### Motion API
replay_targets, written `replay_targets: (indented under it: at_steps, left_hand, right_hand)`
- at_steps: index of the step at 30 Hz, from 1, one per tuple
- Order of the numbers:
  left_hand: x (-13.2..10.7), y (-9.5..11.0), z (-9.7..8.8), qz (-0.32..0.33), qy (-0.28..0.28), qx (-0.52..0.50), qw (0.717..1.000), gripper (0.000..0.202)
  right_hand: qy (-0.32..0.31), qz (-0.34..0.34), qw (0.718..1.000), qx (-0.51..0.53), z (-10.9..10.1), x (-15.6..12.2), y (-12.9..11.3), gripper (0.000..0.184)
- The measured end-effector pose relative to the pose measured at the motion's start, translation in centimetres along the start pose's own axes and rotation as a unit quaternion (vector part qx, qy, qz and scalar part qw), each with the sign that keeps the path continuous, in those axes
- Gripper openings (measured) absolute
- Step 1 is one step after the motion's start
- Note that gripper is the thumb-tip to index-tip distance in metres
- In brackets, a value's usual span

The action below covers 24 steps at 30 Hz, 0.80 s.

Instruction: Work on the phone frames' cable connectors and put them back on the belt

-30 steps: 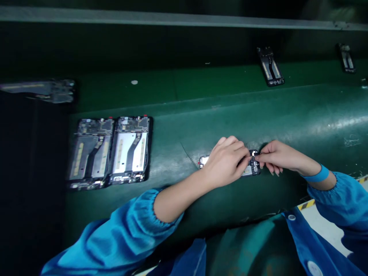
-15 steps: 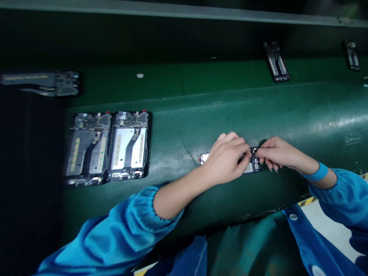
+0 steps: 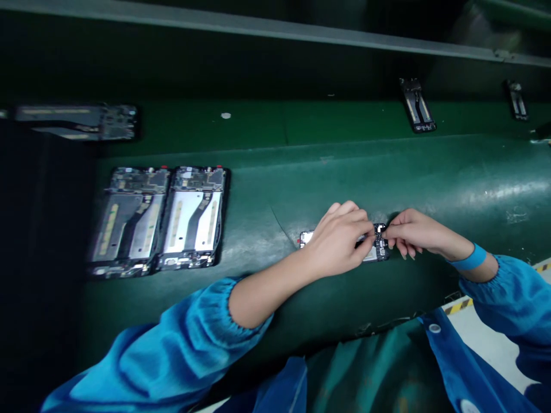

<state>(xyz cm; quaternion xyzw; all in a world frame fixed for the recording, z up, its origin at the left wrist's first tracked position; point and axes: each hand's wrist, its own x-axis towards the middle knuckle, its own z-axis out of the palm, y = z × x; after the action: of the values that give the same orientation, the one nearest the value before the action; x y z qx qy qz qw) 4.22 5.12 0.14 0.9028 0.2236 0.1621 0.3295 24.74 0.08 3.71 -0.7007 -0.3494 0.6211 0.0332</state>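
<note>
An opened phone (image 3: 381, 250) lies sideways on the green work surface, its circuit parts facing up. My left hand (image 3: 340, 238) rests across its middle, fingers curled and thumb bent in at the right-hand part, hiding much of the inside. At the phone's right end my right hand (image 3: 413, 232) has thumb and forefinger pinched together over the small board there. Whatever sits between those fingertips is too small to make out. The other right fingers are loosely curled below. A blue band (image 3: 469, 258) circles my right wrist.
Two opened phones (image 3: 129, 229) (image 3: 196, 223) lie side by side at the left. Along the back strip are more opened phones (image 3: 86, 123) (image 3: 418, 106) (image 3: 516, 100). A grey rail (image 3: 258, 26) runs above. Something dark (image 3: 38, 275) fills the left edge.
The view has tilted slightly, shifting the back strip in the picture. Both hands stay at the same phone; my right fingertips sit slightly lower over its right end.
</note>
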Motion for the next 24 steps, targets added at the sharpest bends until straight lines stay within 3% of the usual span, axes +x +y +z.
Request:
replay_targets:
  at_steps: [12,19,24]
  left_hand:
    - [0.2,-0.2,0.1,-0.028,-0.003,0.012,1.000,0.020]
    - [1.0,-0.2,1.0,0.008,0.016,0.102,0.995,0.023]
    - [1.6,0.2,1.6,-0.002,0.016,0.144,0.989,0.020]
  right_hand:
    - [0.005,-0.028,1.000,-0.006,-0.1,-0.1,-0.3,0.033]
    - [0.014,-0.028,0.999,-0.013,0.0,-0.1,-0.3,0.032]
    - [0.084,-0.069,0.989,-0.103,0.5,0.0,0.3,0.036]
